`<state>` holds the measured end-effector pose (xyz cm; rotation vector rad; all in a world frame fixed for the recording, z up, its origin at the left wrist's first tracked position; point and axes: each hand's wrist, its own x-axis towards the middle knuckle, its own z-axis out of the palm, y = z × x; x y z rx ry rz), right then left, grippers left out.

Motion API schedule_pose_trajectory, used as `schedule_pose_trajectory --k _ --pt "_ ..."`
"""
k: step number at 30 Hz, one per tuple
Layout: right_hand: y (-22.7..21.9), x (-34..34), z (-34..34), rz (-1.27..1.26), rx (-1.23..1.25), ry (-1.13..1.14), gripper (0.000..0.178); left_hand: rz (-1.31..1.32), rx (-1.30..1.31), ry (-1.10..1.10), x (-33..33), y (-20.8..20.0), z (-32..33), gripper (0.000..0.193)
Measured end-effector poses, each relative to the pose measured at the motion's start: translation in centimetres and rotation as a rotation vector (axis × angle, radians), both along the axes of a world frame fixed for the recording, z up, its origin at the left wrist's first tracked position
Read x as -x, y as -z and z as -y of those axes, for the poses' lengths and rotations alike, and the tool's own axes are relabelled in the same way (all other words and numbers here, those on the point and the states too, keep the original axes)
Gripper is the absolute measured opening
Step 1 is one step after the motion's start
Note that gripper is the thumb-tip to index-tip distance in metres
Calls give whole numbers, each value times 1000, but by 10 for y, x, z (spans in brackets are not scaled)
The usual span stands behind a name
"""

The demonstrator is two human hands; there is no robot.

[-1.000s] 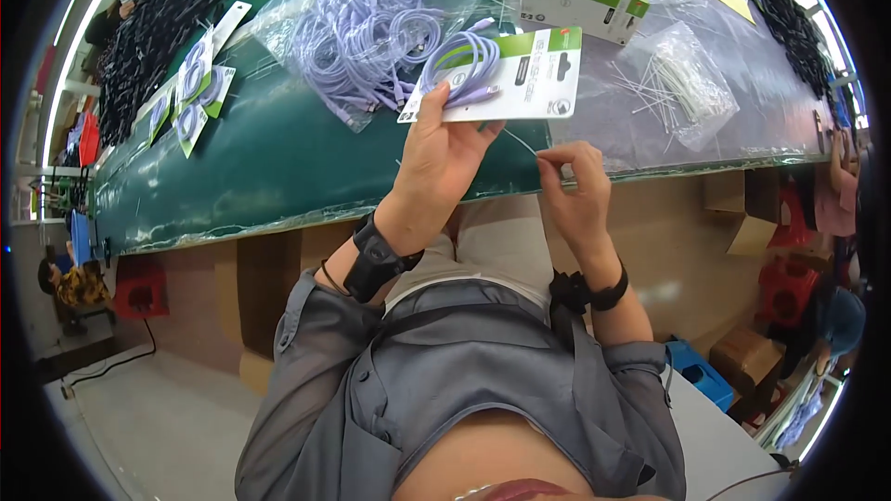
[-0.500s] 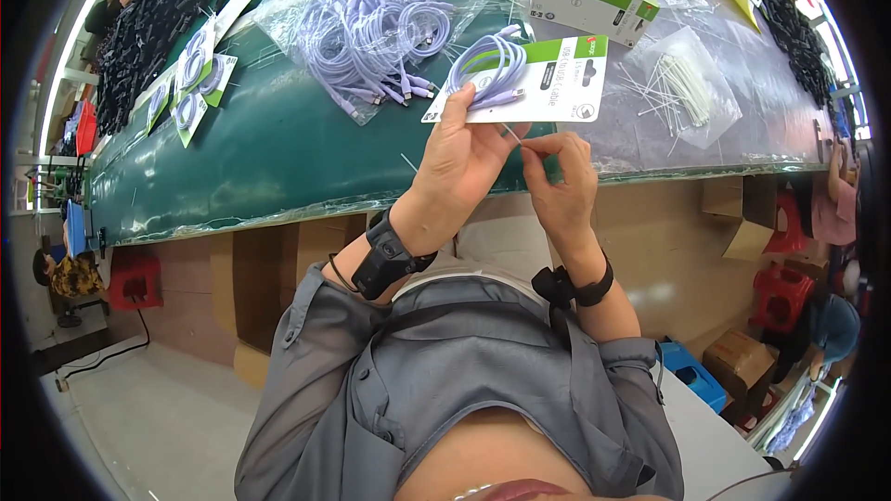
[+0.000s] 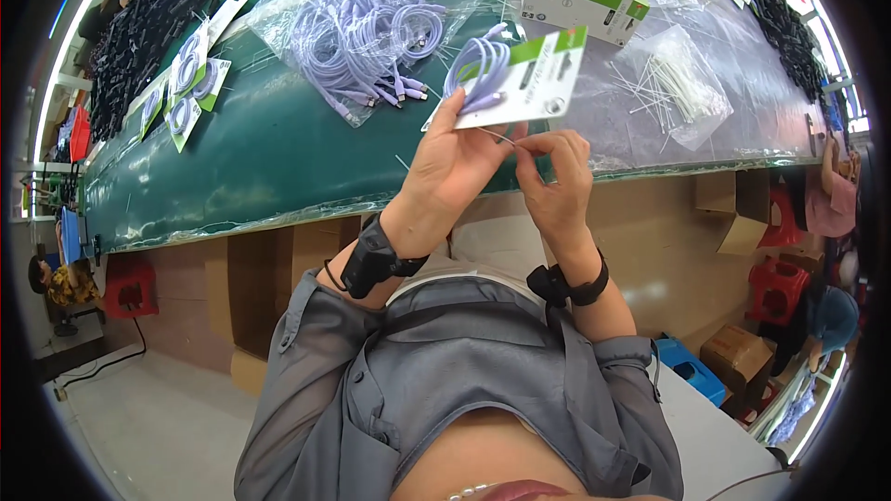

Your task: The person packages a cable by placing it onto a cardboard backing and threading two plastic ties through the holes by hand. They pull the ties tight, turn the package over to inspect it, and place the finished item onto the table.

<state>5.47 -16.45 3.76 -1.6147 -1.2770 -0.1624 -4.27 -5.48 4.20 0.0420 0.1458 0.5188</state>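
Tying the purple cable (image 3: 493,65) to the card (image 3: 534,97) seems the step now. The left hand (image 3: 453,156) pinches the card, with the cable on top of it. Under the card, the right hand (image 3: 560,173) has finger and thumb pressed on a thin white tie (image 3: 496,135). Next probably needs twisting the tie snug behind the card.

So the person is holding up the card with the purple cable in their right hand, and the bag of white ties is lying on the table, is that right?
Not quite: the head view shows the left hand holding the card with the purple cable. The bag of white ties is lying on the table.
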Motion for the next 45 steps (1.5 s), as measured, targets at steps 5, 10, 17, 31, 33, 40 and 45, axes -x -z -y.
schedule_pose_trajectory --k 5,10,17,31,33,40,45 --pt "-28 5 -3 161 -84 7 20 252 122 51 6 -8 -9 32" --pt "-43 11 -10 219 -102 15 21 175 268 -48 12 -27 -11 32" --pt "-40 10 -14 252 -104 35 23 191 272 -62 11 -27 -11 32" --pt "-10 16 -15 -4 63 -49 36 78 -187 -33 11 14 11 31" --pt "20 -4 -11 31 87 54 34 -15 -198 -155 3 5 17 39" --pt "65 -15 -28 -38 -54 -115 31 -183 -417 7 62 -9 4 37" --pt "47 -9 -34 35 103 -202 33 -268 -452 -61 76 -27 1 35"
